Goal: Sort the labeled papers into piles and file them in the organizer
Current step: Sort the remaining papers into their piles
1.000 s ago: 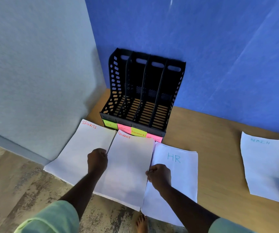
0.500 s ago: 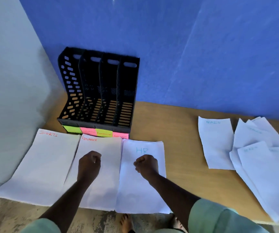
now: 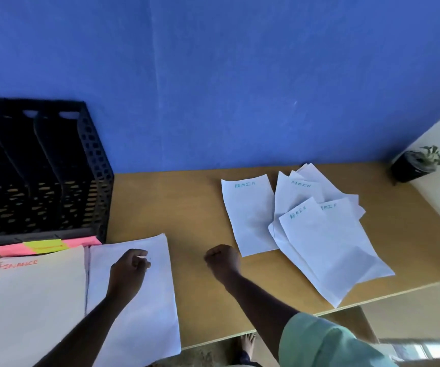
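The black slotted organizer stands at the left against the blue wall, with pink, yellow and green sticky labels along its front. In front of it lie neat white piles: the FINANCE pile and the HR pile. My left hand hovers with curled fingers over the top of the HR pile, hiding its label. My right hand, a fist holding nothing, is above the bare table beside the loose ADMIN sheets. One ADMIN sheet lies apart from the fanned ones.
A small potted plant stands at the table's far right corner. The wooden table has its front edge just below the papers, and the fanned ADMIN sheets overhang it. A bare foot shows under the table.
The view has swung right. My left hand moved from the FINANCE pile to over the HR pile. My right hand left the HR pile and travelled right toward the ADMIN sheets.
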A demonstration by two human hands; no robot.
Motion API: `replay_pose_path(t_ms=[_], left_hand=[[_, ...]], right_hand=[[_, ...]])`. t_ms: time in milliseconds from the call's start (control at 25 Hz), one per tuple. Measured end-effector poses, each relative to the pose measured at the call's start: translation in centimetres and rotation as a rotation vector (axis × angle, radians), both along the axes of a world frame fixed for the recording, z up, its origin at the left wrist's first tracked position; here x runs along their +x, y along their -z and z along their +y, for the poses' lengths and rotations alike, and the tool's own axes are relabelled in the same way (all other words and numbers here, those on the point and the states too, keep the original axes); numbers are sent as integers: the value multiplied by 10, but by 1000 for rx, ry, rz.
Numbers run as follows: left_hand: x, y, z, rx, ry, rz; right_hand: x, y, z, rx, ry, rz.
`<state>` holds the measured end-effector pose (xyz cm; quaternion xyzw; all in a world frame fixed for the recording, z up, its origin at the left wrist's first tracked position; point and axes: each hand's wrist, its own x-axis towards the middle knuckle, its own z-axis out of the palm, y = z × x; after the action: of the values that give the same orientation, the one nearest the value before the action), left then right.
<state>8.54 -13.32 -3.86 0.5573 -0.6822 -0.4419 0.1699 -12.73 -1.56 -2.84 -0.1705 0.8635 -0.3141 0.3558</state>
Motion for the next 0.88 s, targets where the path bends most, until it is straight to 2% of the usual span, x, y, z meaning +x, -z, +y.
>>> replay_pose_path(t_ms=[160,280,400,520,560,720,880], left_hand=[[-79,3,27,58,-5,14],[-143,10,48,110,18,22],[-193,21,65,140,18,-17],[-241,32,89,132,-20,-69],[-255,33,97,121,-45,-76],[-297,33,119,121,-105,-108],[-313,34,122,179,-154,-131]], right_hand=[[-77,6,37,-6,9,16],[-135,12,63,38,-37,124],[-183,14,95,-20,-81,342],[-225,25,137,37,-320,652],[-236,30,151,102,-402,671],[-269,55,193,358,-597,534],[-286,62,193,378,-593,515]])
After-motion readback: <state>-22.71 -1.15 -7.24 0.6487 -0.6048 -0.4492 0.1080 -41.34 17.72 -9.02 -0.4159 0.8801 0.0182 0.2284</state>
